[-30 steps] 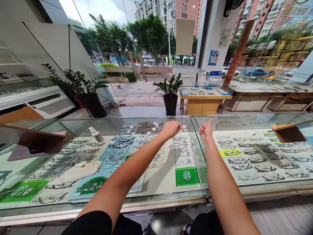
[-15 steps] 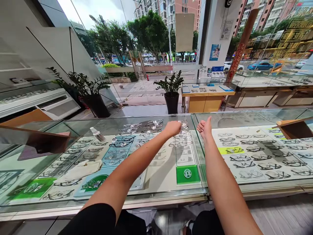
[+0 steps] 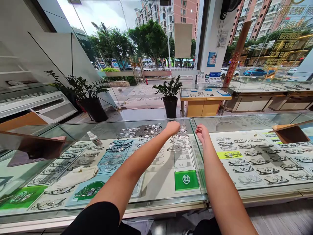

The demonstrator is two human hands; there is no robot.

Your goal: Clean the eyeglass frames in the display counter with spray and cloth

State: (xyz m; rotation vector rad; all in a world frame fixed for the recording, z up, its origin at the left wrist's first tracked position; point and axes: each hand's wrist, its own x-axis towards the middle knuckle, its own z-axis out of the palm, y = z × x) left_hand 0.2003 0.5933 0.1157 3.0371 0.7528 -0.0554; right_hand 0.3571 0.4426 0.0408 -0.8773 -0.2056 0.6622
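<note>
Both arms reach out over a glass display case (image 3: 158, 204). My left hand (image 3: 173, 128) is a closed fist, back of the hand up, above the case's far part; nothing shows in it. To its right, my right hand (image 3: 201, 132) has its fingers curled, near the glass joint between two case sections; it appears empty. The hands are apart. Below them lie rows of eyeglasses (image 3: 179, 148) and a green card with a white logo (image 3: 186, 180). More eyeglasses (image 3: 260, 161) fill the right section.
A spray bottle (image 3: 95, 138) and a crumpled pale cloth (image 3: 73, 179) are at the left on the case. Wooden-framed mirrors or trays (image 3: 292, 132) stand at both ends. Beyond the case are a potted plant (image 3: 170, 106) and a small display table (image 3: 205, 97).
The view has tilted slightly upward, so the scene sits lower. The thumb of my right hand, raised before, is now folded down by the fingers. My left fist has stayed over the case.
</note>
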